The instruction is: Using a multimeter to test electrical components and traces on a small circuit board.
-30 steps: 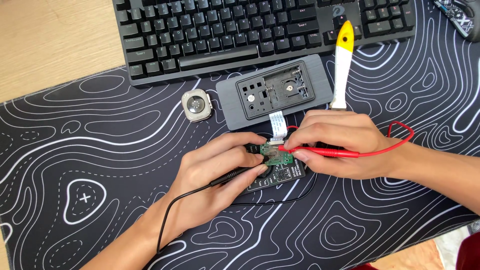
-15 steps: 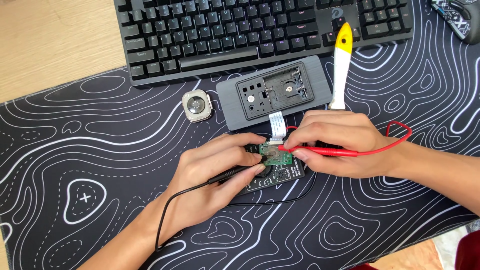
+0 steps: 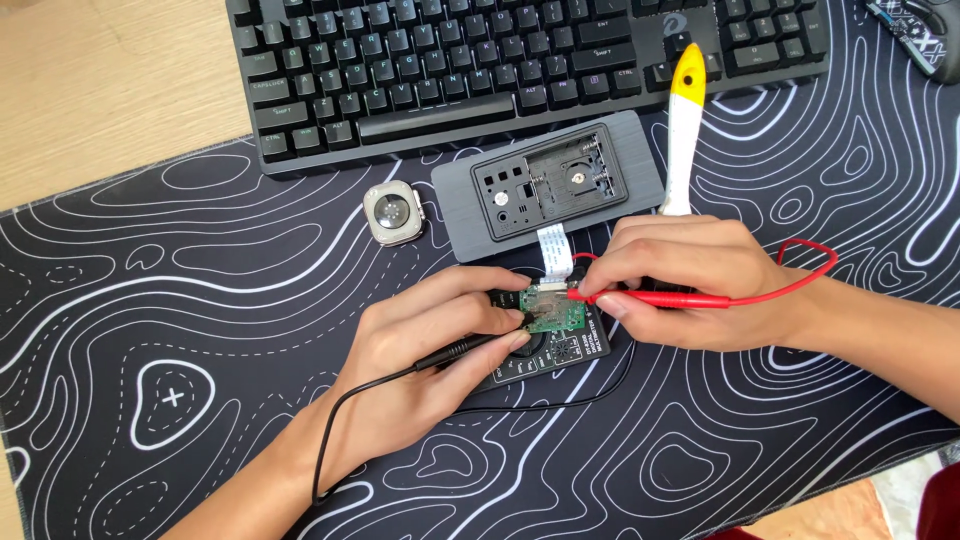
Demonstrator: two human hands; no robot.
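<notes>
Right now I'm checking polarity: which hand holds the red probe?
The right hand pinches the red probe; the left hand holds the black probe.

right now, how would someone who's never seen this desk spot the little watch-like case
Start at the black keyboard along the top of the patterned desk mat. Just below its left half, left of the grey slotted housing, lies the small square case. It alone is silver with rounded corners and a round glassy centre, and it lies apart from both hands.
</notes>
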